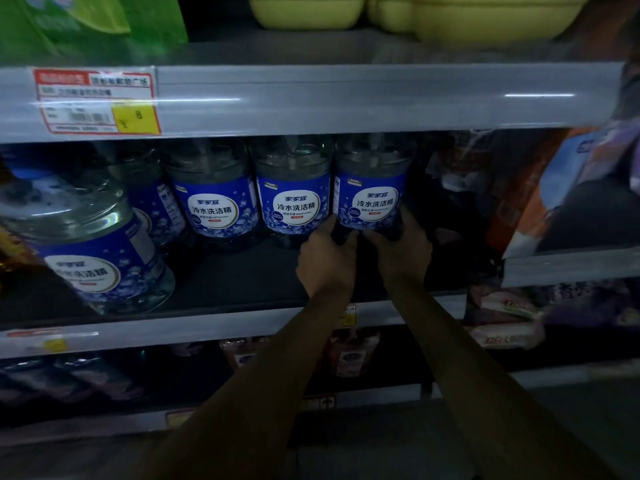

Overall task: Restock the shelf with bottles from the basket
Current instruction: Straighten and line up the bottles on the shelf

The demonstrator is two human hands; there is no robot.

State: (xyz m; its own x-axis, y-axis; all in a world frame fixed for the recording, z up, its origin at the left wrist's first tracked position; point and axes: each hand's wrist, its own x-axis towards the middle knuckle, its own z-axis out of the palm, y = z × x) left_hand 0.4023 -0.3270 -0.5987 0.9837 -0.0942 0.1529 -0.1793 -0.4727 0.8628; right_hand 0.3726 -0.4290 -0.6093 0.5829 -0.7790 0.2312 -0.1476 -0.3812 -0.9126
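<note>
Several clear bottles with blue labels stand in a row on the dark middle shelf (242,271). Both my hands hold the rightmost bottle (372,188) at its base. My left hand (327,259) grips its lower left side and my right hand (401,251) its lower right side. To its left stand two more upright bottles, one (294,195) beside it and another (214,195) further left. A larger-looking bottle (93,244) sits at the shelf's front left, close to the camera. The basket is out of view.
The upper shelf's grey rail (346,98) carries a red and yellow price tag (97,102); yellow tubs (415,15) and green packs (86,22) sit above. Boxed goods (554,202) fill the right side. Lower shelves hold dark packages (346,355).
</note>
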